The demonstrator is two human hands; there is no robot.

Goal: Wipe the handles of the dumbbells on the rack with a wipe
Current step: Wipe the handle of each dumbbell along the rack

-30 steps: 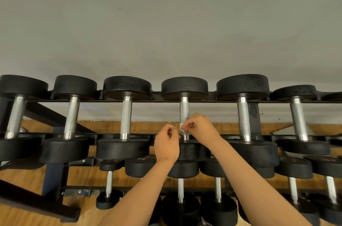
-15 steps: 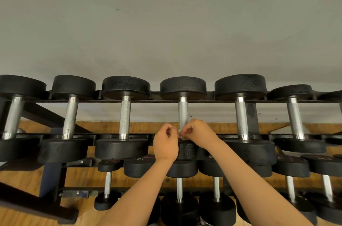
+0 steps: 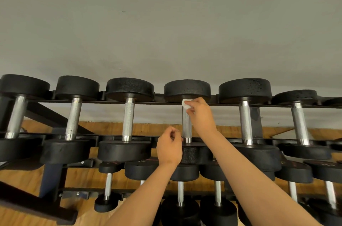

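As my right hand pinches the wipe at the far end of the handle, its length runs back toward my curled, empty left hand.

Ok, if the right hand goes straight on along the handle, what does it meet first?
Probably that dumbbell's far black head: the right hand pinches the wipe at the handle's top end, right beneath it.

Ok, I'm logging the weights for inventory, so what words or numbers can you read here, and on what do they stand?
Nothing here reads for certain.
Pale marks on a middle-row dumbbell head: too blurred to read.
Reddish marks on the far-right dumbbell head: too blurred to read.
Top-row dumbbells and wipe: no writing shows.
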